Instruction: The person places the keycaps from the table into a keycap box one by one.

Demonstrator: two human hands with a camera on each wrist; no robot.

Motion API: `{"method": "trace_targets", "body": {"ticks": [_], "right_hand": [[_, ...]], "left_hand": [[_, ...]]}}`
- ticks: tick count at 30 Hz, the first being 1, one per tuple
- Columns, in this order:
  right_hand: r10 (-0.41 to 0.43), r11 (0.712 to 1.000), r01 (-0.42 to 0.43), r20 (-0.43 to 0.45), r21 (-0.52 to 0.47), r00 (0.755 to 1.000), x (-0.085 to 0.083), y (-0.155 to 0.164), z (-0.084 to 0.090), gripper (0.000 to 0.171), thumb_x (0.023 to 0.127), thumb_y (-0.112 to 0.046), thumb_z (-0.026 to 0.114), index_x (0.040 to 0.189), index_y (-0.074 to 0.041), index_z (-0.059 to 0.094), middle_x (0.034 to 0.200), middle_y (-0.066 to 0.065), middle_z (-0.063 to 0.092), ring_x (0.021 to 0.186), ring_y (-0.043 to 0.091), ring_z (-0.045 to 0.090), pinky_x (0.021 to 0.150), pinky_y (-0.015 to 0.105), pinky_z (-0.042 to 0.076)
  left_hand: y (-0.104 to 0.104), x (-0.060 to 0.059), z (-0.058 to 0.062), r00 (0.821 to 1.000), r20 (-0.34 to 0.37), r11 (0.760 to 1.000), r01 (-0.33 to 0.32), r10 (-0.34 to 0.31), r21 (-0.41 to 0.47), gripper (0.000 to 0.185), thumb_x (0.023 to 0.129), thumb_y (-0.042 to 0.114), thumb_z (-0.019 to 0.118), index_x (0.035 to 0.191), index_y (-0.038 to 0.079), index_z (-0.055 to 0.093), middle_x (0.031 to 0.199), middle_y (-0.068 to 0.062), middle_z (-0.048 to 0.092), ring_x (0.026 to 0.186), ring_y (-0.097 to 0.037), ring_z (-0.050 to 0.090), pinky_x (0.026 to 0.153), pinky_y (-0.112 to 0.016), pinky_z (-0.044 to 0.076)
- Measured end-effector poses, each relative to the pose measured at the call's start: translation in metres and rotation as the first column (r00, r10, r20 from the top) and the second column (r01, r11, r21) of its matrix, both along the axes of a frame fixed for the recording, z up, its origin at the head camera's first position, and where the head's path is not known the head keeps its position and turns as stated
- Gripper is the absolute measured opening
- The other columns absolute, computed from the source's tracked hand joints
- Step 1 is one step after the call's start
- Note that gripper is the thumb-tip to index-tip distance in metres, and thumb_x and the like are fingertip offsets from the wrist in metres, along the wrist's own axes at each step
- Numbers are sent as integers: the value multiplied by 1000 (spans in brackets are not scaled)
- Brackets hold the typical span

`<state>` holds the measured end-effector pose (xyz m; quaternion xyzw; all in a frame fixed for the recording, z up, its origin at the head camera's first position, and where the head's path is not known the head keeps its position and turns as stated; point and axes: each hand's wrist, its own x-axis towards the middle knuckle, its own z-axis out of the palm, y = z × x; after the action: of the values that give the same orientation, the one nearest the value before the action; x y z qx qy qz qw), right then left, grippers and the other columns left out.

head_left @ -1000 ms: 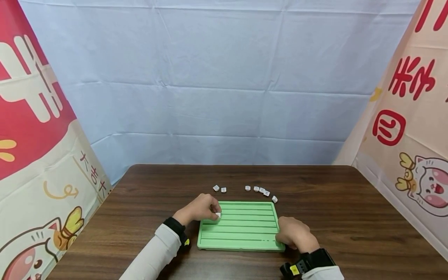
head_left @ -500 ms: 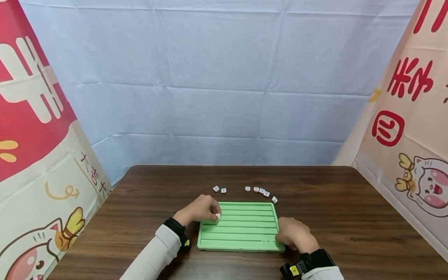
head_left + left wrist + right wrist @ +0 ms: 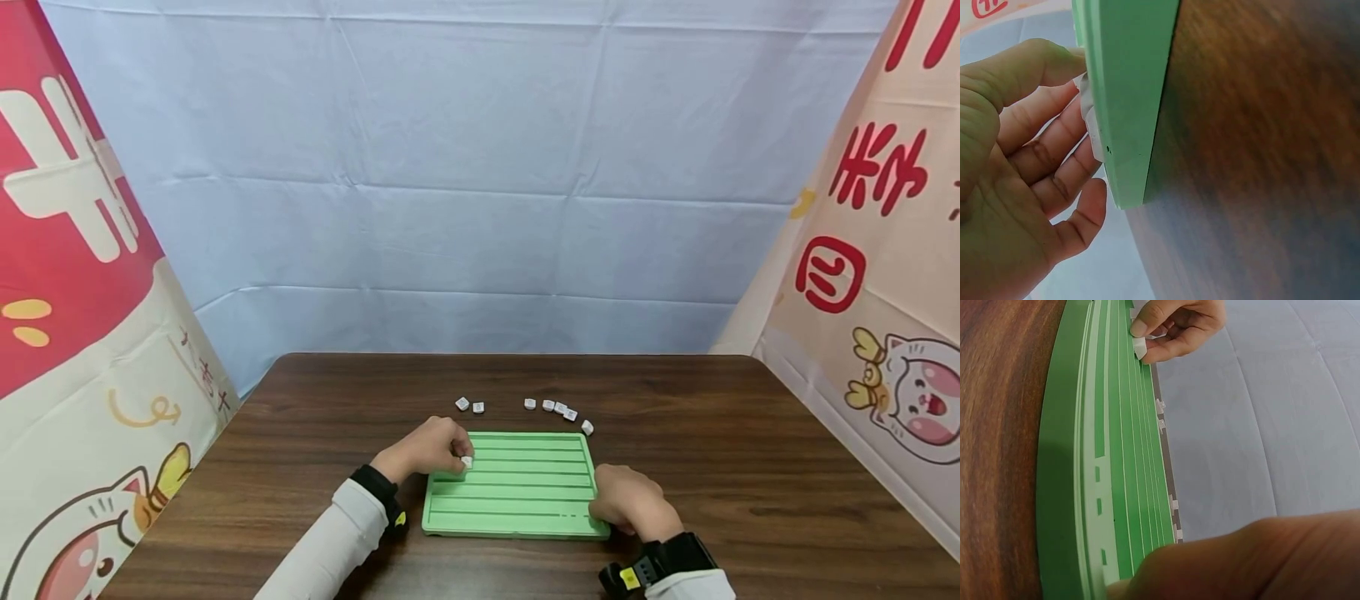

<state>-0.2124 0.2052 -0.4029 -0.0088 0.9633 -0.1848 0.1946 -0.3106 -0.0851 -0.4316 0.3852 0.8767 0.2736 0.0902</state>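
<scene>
In the head view, a green board with long parallel grooves (image 3: 525, 492) lies on the table. My left hand (image 3: 429, 447) is over its upper left part and pinches a small white tile (image 3: 467, 462) between thumb and fingers. The right wrist view shows this white tile (image 3: 1140, 349) held against the grooves. More white surface shows behind the left thumb in the left wrist view, partly hidden by the fingers. My right hand (image 3: 636, 502) grips the board's lower right edge, thumb side on top; its other fingertips are hidden.
Beyond the board's far edge, several white marked tiles lie loose: a pair at the left (image 3: 470, 406), a short row (image 3: 561, 407) and one tile (image 3: 587, 427) near the far right corner. Dark wooden table (image 3: 360, 383) surrounds the board. Cloths (image 3: 450, 208) hang behind and at both sides.
Both hands, the board and the tiles stay practically where they were. The printed cloth at the left has shifted slightly to the right.
</scene>
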Motion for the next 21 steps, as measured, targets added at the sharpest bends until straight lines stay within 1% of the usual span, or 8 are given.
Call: {"method": "trace_targets", "body": {"ticks": [6, 14, 21], "right_hand": [[5, 1000, -5, -10, -2, 1000, 0, 0, 1, 18, 80, 1, 53, 63, -6, 53, 45, 3, 39, 38, 13, 31, 40, 24, 23], [5, 1000, -5, -11, -1, 1000, 1, 0, 2, 17, 79, 1, 53, 64, -5, 54, 46, 4, 40, 38, 13, 32, 40, 24, 23], [3, 1000, -3, -7, 5, 1000, 0, 1, 1, 17, 79, 1, 54, 63, -5, 54, 45, 4, 40, 38, 13, 32, 39, 24, 23]], "left_hand": [[-1, -1, 0, 1000, 5, 1000, 6, -6, -6, 15, 81, 1, 68, 92, 10, 70, 86, 5, 61, 78, -7, 54, 67, -24, 47], [-1, -1, 1, 1000, 8, 1000, 15, -15, -8, 13, 81, 1, 68, 90, 11, 70, 83, 7, 61, 76, -6, 54, 65, -23, 47], [-1, 0, 3, 1000, 7, 1000, 19, -19, -16, 17, 80, -1, 68, 92, 10, 70, 84, 5, 61, 76, -6, 54, 65, -23, 47]]}}
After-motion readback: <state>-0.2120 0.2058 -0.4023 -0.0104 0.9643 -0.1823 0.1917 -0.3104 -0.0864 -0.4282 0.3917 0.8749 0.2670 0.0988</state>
